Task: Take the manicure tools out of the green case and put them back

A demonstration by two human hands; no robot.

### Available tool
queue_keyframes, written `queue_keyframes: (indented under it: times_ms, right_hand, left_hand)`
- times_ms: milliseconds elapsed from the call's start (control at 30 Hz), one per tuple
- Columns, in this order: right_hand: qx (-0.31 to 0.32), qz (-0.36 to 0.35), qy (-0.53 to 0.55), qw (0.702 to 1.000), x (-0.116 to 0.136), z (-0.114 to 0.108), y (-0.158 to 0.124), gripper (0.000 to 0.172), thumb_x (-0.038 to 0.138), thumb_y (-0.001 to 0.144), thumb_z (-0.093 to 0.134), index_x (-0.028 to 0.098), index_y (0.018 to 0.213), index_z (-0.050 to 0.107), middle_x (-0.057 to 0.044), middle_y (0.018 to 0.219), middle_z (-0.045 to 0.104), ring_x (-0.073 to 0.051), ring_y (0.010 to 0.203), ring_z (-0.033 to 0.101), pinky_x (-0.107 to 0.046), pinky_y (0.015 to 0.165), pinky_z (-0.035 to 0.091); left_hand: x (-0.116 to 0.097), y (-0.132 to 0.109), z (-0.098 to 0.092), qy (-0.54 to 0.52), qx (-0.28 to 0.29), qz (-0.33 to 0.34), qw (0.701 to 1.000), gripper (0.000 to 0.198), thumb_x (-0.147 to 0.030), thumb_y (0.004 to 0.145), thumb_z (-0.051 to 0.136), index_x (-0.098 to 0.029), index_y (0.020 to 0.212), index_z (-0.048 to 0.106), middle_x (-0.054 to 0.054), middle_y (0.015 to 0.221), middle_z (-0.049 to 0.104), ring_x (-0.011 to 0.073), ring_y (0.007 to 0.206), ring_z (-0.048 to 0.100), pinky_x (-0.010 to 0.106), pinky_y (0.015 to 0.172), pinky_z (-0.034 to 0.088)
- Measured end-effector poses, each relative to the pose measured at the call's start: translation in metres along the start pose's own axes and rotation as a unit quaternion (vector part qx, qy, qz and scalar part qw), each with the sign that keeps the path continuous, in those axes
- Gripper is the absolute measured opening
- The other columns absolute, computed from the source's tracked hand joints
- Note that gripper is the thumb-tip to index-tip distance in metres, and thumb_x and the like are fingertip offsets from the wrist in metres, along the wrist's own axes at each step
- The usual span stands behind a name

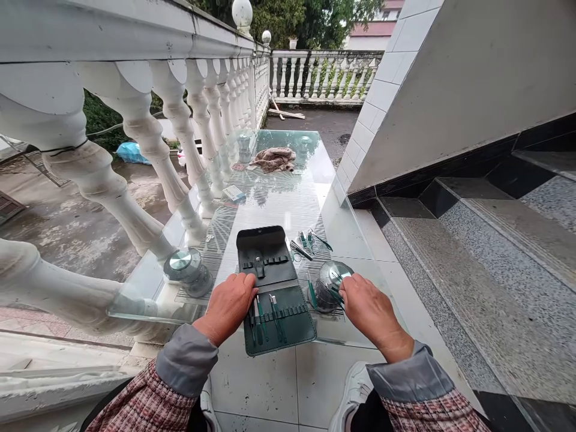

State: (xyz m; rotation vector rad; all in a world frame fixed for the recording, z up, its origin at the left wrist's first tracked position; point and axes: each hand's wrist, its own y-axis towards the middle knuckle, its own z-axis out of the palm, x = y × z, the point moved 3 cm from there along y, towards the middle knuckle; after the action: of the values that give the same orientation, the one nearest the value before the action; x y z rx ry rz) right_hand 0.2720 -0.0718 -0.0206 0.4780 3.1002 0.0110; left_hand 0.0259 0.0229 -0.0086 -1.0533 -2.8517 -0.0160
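A dark green manicure case (294,330) lies unfolded on the glass table, near its front edge. My left hand (230,303) grips the case's left edge, fingers closed. Several slim green-handled tools (275,312) sit in the loops of the lower half. Most loops in the upper half hold nothing; a small tool with a round metal top (258,264) is there. To the right of the case, my right hand (371,306) is closed in a pinch on thin green manicure tools (336,294); their exact kind is unclear. Nail clippers (306,240) and other small tools lie beyond it.
The glass table (351,240) has round metal-capped legs (182,261). A brown cloth (274,159) and a small blue-white packet (234,192) lie farther back. White balusters (148,144) border the left; stone steps (450,258) rise at right.
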Motion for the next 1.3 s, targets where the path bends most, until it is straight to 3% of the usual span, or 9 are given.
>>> queue_keyframes:
  times_ms: [467,600,700,800,933,1100,1200,1300]
  right_hand:
    - [-0.051,-0.039,-0.063,0.996,0.005,0.006,-0.01,0.014,0.016,0.085,0.042,0.019,0.073,0.05,-0.006,0.075,0.053,-0.019,0.071,0.049,-0.029,0.051,0.023]
    - [-0.083,-0.033,0.01,0.996,0.001,0.004,-0.011,0.014,0.018,0.083,0.042,0.02,0.07,0.047,-0.005,0.071,0.053,-0.017,0.066,0.048,-0.027,0.051,0.026]
    - [-0.106,-0.007,0.145,0.984,-0.002,-0.002,-0.01,0.016,0.026,0.083,0.041,0.021,0.068,0.046,0.0,0.062,0.051,-0.014,0.056,0.045,-0.026,0.051,0.029]
    - [-0.08,0.002,0.321,0.944,0.002,-0.004,-0.008,0.02,0.036,0.082,0.043,0.022,0.07,0.05,0.002,0.059,0.053,-0.012,0.052,0.044,-0.025,0.051,0.035]
    - [-0.007,0.037,0.521,0.853,0.019,-0.002,-0.006,0.025,0.043,0.074,0.054,0.019,0.08,0.06,0.0,0.064,0.058,-0.013,0.055,0.05,-0.025,0.05,0.04]
    - [0.086,0.07,0.661,0.742,0.049,0.002,-0.005,0.046,0.042,0.066,0.062,0.015,0.103,0.057,0.003,0.063,0.054,-0.01,0.051,0.046,-0.024,0.045,0.041]
    - [0.102,0.058,0.684,0.72,0.064,0.004,-0.004,0.053,0.039,0.066,0.063,0.016,0.112,0.051,0.005,0.064,0.052,-0.01,0.054,0.05,-0.023,0.046,0.042]
    - [0.097,0.036,0.668,0.737,0.074,0.007,-0.001,0.052,0.034,0.07,0.058,0.018,0.118,0.046,0.006,0.066,0.051,-0.01,0.053,0.052,-0.023,0.047,0.044]
  left_hand:
    - [0.001,0.0,0.004,-0.007,-0.003,0.003,1.0,0.013,-0.027,0.092,0.038,-0.019,0.09,0.048,0.005,0.086,0.057,0.02,0.08,0.053,0.029,0.063,0.04]
    - [0.0,-0.001,0.003,-0.017,-0.002,-0.007,1.0,0.013,-0.026,0.092,0.039,-0.019,0.088,0.048,0.005,0.084,0.057,0.0198,0.08,0.052,0.029,0.063,0.04]
    - [-0.001,-0.001,0.002,-0.02,0.002,-0.005,1.0,0.014,-0.028,0.092,0.038,-0.019,0.088,0.048,0.005,0.085,0.056,0.0199,0.08,0.052,0.029,0.062,0.04]
    - [-0.001,-0.002,0.002,-0.017,0.009,-0.002,1.0,0.016,-0.029,0.092,0.037,-0.019,0.088,0.048,0.005,0.085,0.057,0.0206,0.08,0.052,0.03,0.061,0.04]
    - [-0.001,-0.002,0.002,-0.01,0.013,-0.004,1.0,0.015,-0.029,0.092,0.037,-0.019,0.09,0.049,0.006,0.086,0.057,0.0208,0.08,0.052,0.029,0.061,0.04]
    - [-0.001,-0.002,0.003,-0.007,0.006,0.001,1.0,0.015,-0.029,0.092,0.038,-0.018,0.09,0.049,0.005,0.085,0.057,0.0213,0.079,0.052,0.03,0.059,0.04]
    - [-0.001,-0.002,0.003,-0.003,0.003,0.002,1.0,0.016,-0.028,0.092,0.038,-0.018,0.09,0.049,0.006,0.085,0.057,0.022,0.079,0.053,0.03,0.059,0.04]
    - [-0.001,-0.002,0.003,-0.005,0.004,0.002,1.0,0.015,-0.028,0.092,0.039,-0.018,0.091,0.049,0.006,0.086,0.057,0.0219,0.08,0.052,0.03,0.06,0.04]
